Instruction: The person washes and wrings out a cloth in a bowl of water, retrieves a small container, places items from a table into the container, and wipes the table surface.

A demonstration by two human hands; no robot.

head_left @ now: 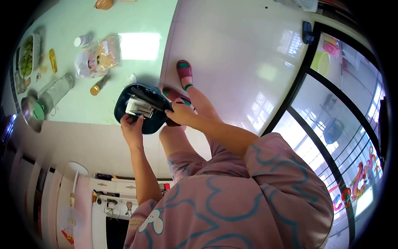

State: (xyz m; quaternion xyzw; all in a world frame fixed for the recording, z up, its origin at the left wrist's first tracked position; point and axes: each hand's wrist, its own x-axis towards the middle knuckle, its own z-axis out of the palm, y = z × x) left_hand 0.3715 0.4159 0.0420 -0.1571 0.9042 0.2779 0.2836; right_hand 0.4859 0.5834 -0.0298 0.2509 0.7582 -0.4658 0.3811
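Observation:
A dark blue scalloped basin (154, 122) sits at the table's edge before me. In it lies a white box-like plastic piece (139, 107) with an open frame. My left hand (132, 128) is closed, with its fingertips at the near edge of this white piece. A long black object (146, 98), whose kind I cannot make out, slants over the basin. Its lower right end meets my right hand (180, 113), which is closed around it. Part of the right-hand grip is hidden behind the fingers.
On the pale table (137, 16) are a clear bottle with a green lid (56, 93), a gold-capped jar (98, 85), a plastic bag (97, 57), a white bottle (83, 40), a basket of green grapes (30, 56) and a metal bowl (30, 114). A black-framed glass door (309, 83) stands right.

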